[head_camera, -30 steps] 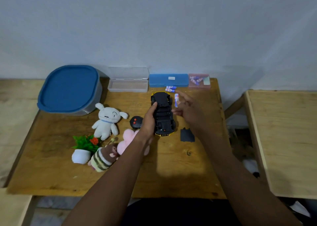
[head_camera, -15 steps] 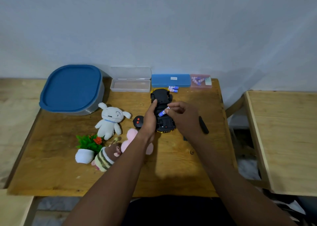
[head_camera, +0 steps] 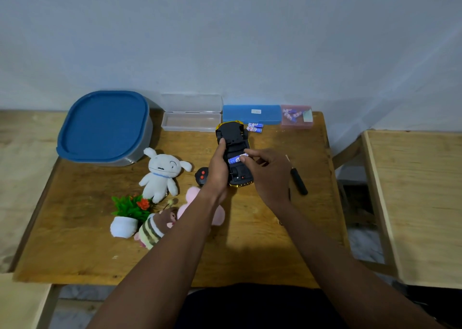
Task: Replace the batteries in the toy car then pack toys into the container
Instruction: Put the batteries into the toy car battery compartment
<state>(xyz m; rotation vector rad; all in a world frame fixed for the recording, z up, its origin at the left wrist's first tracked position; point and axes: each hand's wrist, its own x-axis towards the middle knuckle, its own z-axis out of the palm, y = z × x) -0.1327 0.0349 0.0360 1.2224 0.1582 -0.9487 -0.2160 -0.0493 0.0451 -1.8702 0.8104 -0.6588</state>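
Observation:
A yellow toy car [head_camera: 232,138] lies upside down mid-table, its black underside up. My left hand [head_camera: 218,168] grips its left side. My right hand [head_camera: 268,172] pinches a blue battery [head_camera: 235,159] and holds it across the open battery bay. Two more blue batteries [head_camera: 255,127] lie just behind the car. The grey container with a blue lid [head_camera: 105,126] stands at the back left. Toys lie left of the car: a white plush [head_camera: 162,173], a pink plush [head_camera: 192,196], a striped plush [head_camera: 152,231], a small potted plant [head_camera: 127,213] and a black remote [head_camera: 201,176].
A clear open case [head_camera: 191,118], a blue case [head_camera: 251,113] and a pink box of batteries [head_camera: 296,116] line the back edge. A black-handled screwdriver [head_camera: 297,181] lies right of my right hand. Another wooden table [head_camera: 412,203] stands to the right.
My right hand picked a battery up from behind the car and brought it down onto the car's underside. The left hand stays on the car. The cover by my right wrist is now hidden.

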